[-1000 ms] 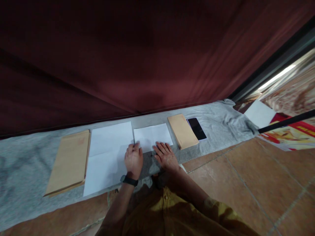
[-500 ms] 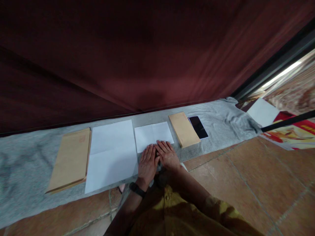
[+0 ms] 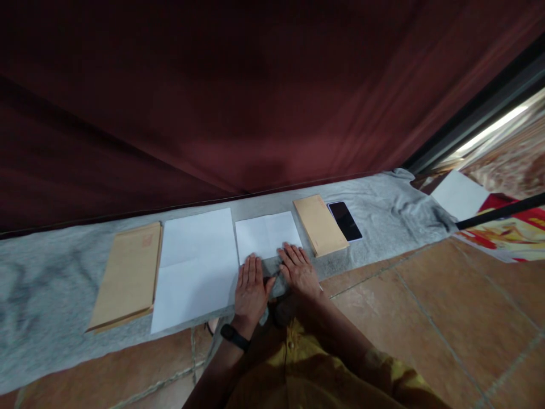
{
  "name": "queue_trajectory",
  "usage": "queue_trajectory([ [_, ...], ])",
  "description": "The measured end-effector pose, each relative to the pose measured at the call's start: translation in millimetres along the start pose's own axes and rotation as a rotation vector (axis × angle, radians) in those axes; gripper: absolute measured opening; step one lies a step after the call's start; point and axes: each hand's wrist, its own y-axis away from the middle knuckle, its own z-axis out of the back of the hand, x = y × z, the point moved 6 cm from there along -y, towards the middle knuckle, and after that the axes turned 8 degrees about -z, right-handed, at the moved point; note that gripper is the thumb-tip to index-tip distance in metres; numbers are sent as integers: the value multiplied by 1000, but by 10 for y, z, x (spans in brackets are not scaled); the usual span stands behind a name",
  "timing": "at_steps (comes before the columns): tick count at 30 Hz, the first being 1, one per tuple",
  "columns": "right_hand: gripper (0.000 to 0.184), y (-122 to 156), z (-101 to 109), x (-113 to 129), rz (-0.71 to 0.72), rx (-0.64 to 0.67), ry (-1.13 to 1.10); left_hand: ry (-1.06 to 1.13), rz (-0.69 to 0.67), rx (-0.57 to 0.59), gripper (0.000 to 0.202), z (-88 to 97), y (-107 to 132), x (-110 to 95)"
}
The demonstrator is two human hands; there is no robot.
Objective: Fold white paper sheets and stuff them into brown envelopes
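One bare left hand (image 3: 250, 292) and one bare right hand (image 3: 301, 275) lie at lower centre, fingers straight and unclenched, gripping nothing, their tips hiding bits of the near edge of a creased white rectangular paper sheet (image 3: 268, 230) mid-frame. Red print (image 3: 321, 201) on the tan paper envelopes (image 3: 323, 228), centre right, is unreadable. The right edge cuts off a red-and-yellow printed sheet (image 3: 511, 232).

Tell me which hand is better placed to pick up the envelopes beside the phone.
Probably the right hand: it rests at the right end of the small white sheet, close to those envelopes. The left hand lies farther off, at the sheet's left end.
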Motion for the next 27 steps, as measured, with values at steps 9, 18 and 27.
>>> queue_trajectory([
  [9, 52, 91, 27, -148, -69, -50, 35, -29, 94, -57, 69, 90, 48, 20],
  [18, 57, 167, 27, -251, -93, -74, 18, -42, 101, -42, 68, 117, 16, 16],
  [27, 57, 208, 9, -271, -105, -86, 11, -33, 119, -52, 66, 175, 4, 11],
])
